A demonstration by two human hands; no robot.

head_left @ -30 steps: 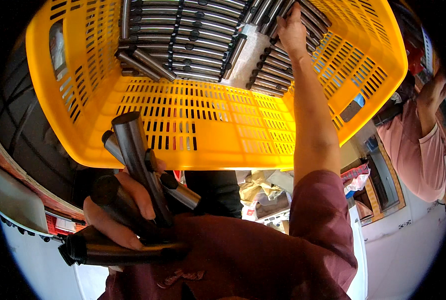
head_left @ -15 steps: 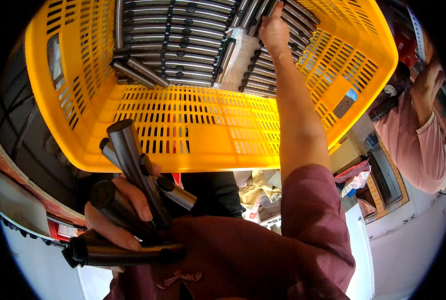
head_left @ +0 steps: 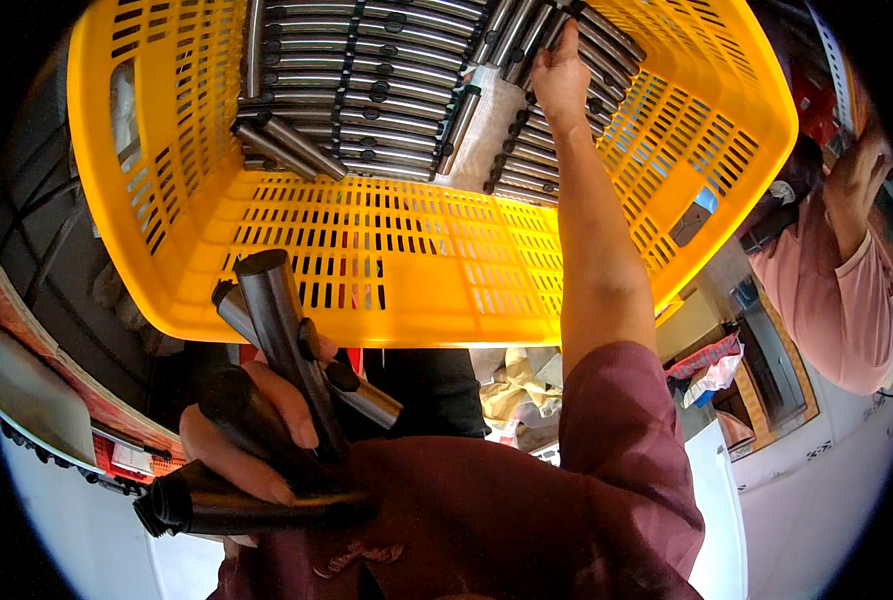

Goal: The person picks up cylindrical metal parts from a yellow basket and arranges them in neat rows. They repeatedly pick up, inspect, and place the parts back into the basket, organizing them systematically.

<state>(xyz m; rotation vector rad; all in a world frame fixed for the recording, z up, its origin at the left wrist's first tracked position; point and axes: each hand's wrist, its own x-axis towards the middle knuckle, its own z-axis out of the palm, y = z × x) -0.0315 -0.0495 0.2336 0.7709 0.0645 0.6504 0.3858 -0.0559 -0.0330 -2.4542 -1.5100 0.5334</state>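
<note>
Several dark metal tubes (head_left: 278,310) with black ends fan out from my left hand (head_left: 256,430). Its fingers are closed round them, low in front of my chest. My right arm stretches into a yellow plastic basket (head_left: 416,322). There my right hand (head_left: 563,85) is closed on a metal tube (head_left: 541,42) at the far right part of the layer; its fingertips are partly hidden. Rows of shiny metal tubes (head_left: 396,90) with black caps lie side by side in the basket. Two loose tubes (head_left: 291,148) lie slanted over the row at its left.
A pale sheet (head_left: 491,125) shows between the tube rows. Slotted basket walls rise round the tubes. Another person in a pink top (head_left: 821,290) is at the right. Crumpled cloth or wrapping (head_left: 526,390) lies below the basket, and a dark chair-like shape (head_left: 41,220) stands at left.
The basket and my left hand with its tubes sit slightly further right and lower in the picture. My right hand stays at the same group of tubes.
</note>
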